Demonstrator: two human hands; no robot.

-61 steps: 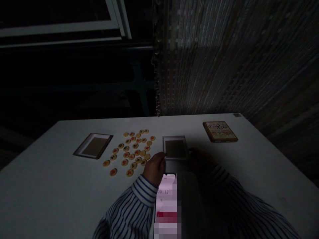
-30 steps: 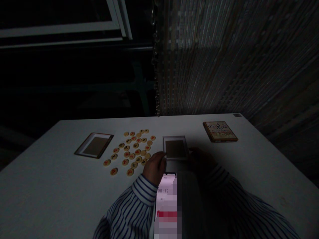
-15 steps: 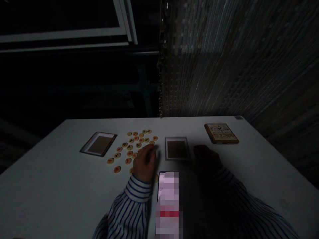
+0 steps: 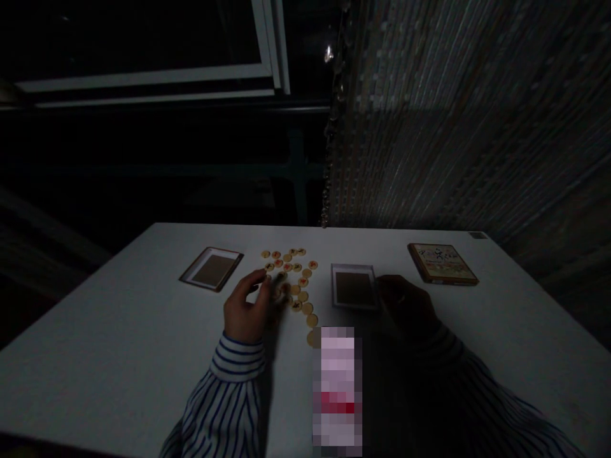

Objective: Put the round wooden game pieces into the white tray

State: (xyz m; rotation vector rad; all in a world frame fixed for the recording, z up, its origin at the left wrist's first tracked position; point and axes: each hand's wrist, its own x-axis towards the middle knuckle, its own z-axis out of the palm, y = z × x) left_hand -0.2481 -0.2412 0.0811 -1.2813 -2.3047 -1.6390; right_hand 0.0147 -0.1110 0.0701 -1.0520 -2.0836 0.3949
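Several round wooden game discs (image 4: pixel 292 275) with red or black marks lie scattered on the white table (image 4: pixel 119 331). My left hand (image 4: pixel 248 308) rests over the near left part of the discs, fingers spread and touching them. A small open box tray (image 4: pixel 354 286) sits just right of the discs. My right hand (image 4: pixel 405 305) lies in shadow beside the tray's right edge; I cannot tell whether it touches the tray. Both sleeves are blue-striped.
A second open box tray (image 4: pixel 211 268) lies left of the discs. A printed box lid (image 4: pixel 442 263) sits at the far right. A lit phone (image 4: pixel 338 388) lies near me between my arms. A bead curtain (image 4: pixel 453 114) hangs behind the table.
My left hand left the tray's left edge and moved left onto the discs. My right hand stays by the tray. My head turned left, so everything shifted right in view.
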